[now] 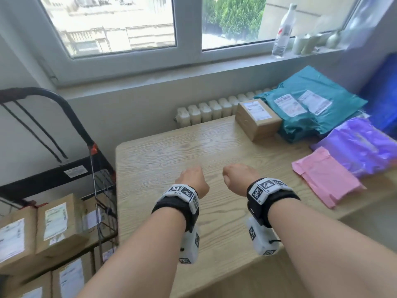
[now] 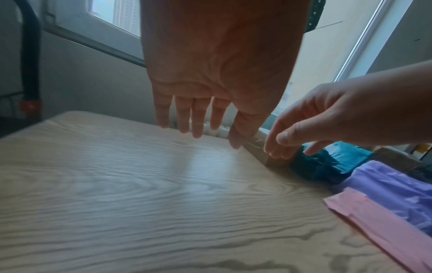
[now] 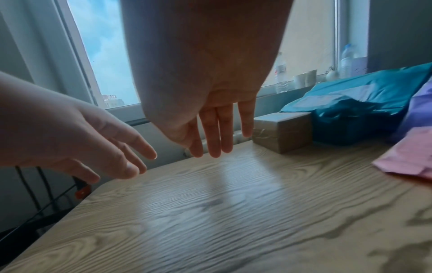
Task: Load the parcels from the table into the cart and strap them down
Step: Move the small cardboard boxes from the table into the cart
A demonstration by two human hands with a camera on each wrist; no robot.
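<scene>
Beside the worktop's left edge, the cart (image 1: 64, 147) already holds several cardboard boxes (image 1: 58, 222), its black straps (image 1: 36, 127) hanging loose from the handle, nothing yet tied down. Over the worktop (image 1: 171, 151), near its front edge, the left hand (image 1: 191, 181) and right hand (image 1: 238, 179) hover side by side, fingers (image 2: 197, 120) straight and relaxed, holding nothing. Still to load along the right side: a small cardboard box (image 1: 257, 119) at the far edge, teal mailers (image 1: 311, 106) touching it, then a purple bag (image 1: 361, 145) and a pink mailer (image 1: 326, 183) nearer the front. Loading appears partly done, strapping not begun.
</scene>
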